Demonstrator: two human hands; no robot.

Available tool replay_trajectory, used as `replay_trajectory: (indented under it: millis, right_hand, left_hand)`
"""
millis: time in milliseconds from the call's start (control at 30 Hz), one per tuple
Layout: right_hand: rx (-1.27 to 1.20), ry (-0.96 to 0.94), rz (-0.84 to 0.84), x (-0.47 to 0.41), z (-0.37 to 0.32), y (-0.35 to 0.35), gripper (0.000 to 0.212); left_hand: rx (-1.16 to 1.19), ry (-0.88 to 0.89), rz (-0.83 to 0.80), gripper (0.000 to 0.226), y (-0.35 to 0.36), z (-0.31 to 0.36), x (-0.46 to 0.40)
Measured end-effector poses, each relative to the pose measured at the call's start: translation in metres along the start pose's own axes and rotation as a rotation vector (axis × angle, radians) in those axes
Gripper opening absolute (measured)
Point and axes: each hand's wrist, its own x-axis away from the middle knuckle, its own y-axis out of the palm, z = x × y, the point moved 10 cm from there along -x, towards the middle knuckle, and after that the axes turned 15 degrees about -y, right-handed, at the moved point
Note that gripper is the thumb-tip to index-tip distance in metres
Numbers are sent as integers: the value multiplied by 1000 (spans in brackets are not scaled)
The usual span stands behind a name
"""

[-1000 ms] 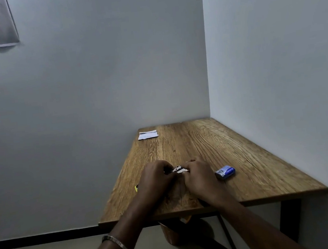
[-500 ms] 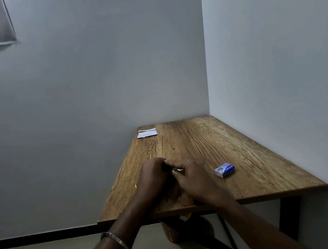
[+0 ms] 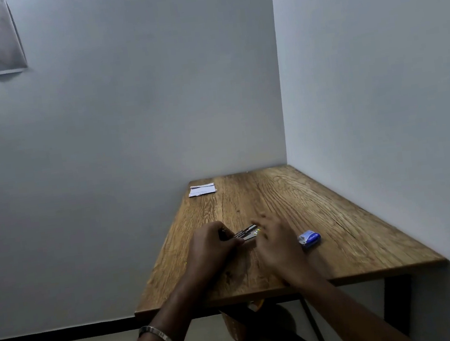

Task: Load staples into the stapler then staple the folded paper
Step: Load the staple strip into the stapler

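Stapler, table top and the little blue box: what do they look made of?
Stapler in the left hand: bright metal, going by its silvery glints.
Table top: wood or wood-look board, matte, with visible grain lines.
Blue box beside the right hand: probably printed card; too small to be sure.

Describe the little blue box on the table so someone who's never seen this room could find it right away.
Start at the wooden table pushed into the corner of the room. Near its front edge, just right of the right hand, lies a small blue box. It is the only blue thing there; the folded paper at the far left corner is white.
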Motion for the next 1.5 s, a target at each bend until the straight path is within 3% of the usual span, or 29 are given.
replay_trajectory:
  millis: [133, 533, 700, 967, 1267, 1400, 1500]
  right_hand:
    - [303, -123, -231, 4, -13, 26, 47]
    - [484, -266, -233, -4, -26, 24, 28]
    - [386, -275, -201, -3, -25, 25, 19]
    - [186, -208, -215, -7, -18, 22, 44]
    - [100, -179, -198, -9, -17, 19, 48]
    - [-72, -32, -11, -10, -2, -1, 42]
    - [-279, 191, 138, 0, 16, -3, 35]
  left_hand:
    - [-4, 4, 27, 19, -2, 0, 2]
    - [-39, 58, 14, 20, 1, 3, 1]
    - [-28, 37, 17, 21, 0, 2, 0]
    - [-40, 32, 43, 20, -1, 0, 0]
    - [-31, 36, 29, 17, -1, 1, 1]
    - [-16, 20, -3, 18, 3, -1, -1]
    - [-17, 16, -15, 19, 4, -2, -2]
